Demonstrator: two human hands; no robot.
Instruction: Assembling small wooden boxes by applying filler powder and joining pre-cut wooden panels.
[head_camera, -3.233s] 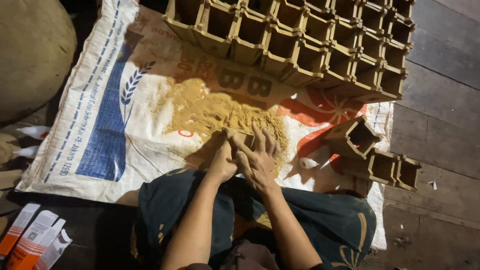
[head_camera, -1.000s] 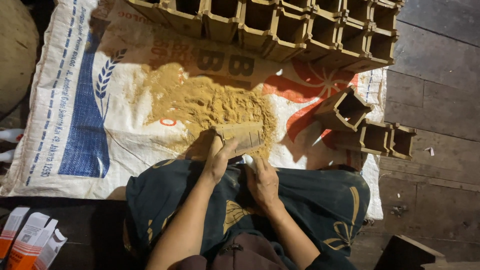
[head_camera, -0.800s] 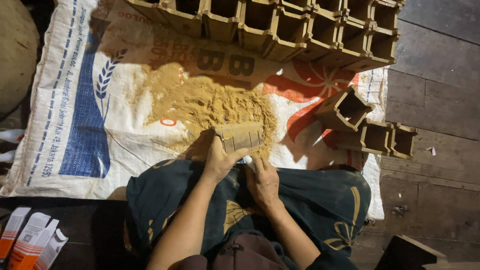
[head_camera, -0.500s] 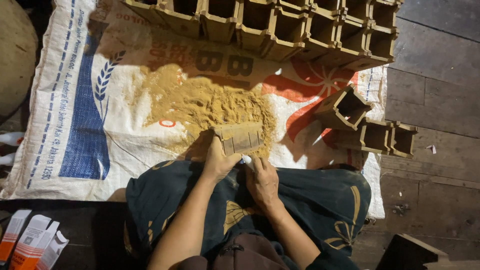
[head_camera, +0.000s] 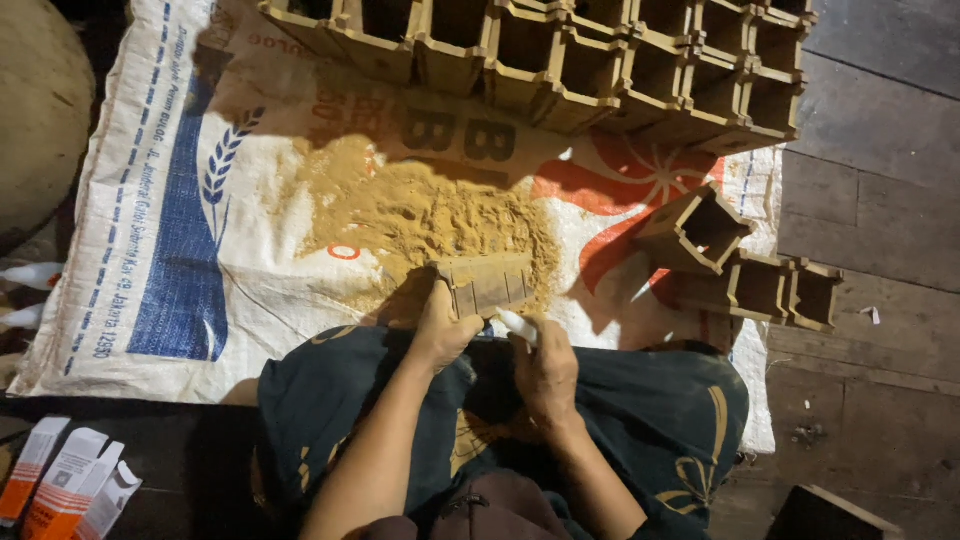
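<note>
box row (head_camera: 560, 60): top cut off | right hand (head_camera: 545, 370): white item mostly hidden

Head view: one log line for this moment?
left hand: holds flat ribbed block | right hand: grips small white piece | under: sawdust pile, printed sack

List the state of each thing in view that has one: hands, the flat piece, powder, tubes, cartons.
Left hand: gripping the ribbed cardboard piece.
Right hand: holds a small white object.
Ribbed cardboard piece: flat, unfolded, at the powder's edge.
Tan powder: loose heap on the printed sack.
Square cardboard tubes: open-ended, empty, stacked in rows.
Three separate tubes: lying beside the stack.
Small cartons: flaps open.
</note>
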